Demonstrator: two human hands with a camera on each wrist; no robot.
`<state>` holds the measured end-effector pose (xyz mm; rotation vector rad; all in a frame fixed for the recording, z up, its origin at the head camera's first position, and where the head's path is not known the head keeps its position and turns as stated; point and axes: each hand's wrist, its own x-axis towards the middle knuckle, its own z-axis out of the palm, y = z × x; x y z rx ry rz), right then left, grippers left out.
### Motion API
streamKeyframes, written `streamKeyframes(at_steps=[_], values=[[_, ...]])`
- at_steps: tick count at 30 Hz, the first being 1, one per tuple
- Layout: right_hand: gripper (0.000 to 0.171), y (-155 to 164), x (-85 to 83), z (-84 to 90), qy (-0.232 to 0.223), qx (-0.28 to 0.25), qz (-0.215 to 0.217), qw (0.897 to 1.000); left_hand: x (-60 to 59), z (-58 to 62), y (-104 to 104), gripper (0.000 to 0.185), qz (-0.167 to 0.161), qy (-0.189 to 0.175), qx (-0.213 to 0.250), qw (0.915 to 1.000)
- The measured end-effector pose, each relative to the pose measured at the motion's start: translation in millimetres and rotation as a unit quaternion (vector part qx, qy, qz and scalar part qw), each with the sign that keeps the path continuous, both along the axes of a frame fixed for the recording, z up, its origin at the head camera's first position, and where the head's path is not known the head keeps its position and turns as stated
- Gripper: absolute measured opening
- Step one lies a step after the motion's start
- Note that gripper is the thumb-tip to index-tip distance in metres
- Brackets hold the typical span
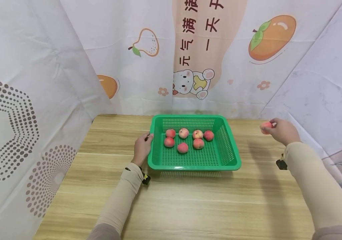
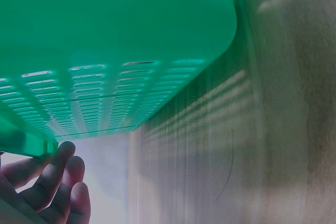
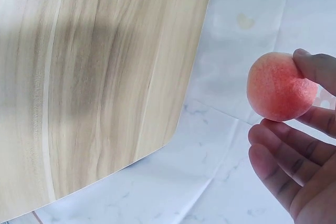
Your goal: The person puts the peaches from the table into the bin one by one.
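A green plastic basket [image 1: 195, 168] with slotted walls stands on the wooden table, with several red and yellowish peaches [image 1: 183, 148] lying apart on its floor. At the basket's left side, my left hand [image 1: 142, 146] grips the rim; in the left wrist view its fingers [image 2: 62, 182] reach up to the rim's edge, and the thumb is hidden. Off to the right, my right hand [image 1: 283, 130] holds a single peach [image 3: 281, 86] above the table's far right corner. Thumb and fingertips pinch that peach, while the lower fingers are bent loosely below it.
The wooden table [image 1: 195, 206] ends at a far edge just behind the basket. Behind it hangs a white printed curtain [image 1: 146, 73] with fruit drawings and lettering. More cloth hangs at the left and right sides. Both wrists wear small black devices.
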<state>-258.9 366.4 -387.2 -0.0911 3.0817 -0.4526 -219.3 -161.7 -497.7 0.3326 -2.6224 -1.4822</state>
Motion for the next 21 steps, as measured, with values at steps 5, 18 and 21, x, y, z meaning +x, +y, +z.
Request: streamKeyframes(at_steps=[5,18,21], values=[[0.064,-3.7,-2.5,1.8,0.02,0.002,0.005,1.0,-0.2,0.7,-0.6,0.051,0.001,-0.001,-0.003,1.0],[0.059,-23.1,-4.2,12.2,0.044,0.004,0.018,0.999,0.0,0.1,-1.1,0.05,0.001,-0.002,0.001,1.0],[0.059,-25.9,-4.5,14.0,0.052,0.002,0.019,0.998,-0.5,-0.3,-1.0,0.051,0.001,-0.002,0.005,1.0]])
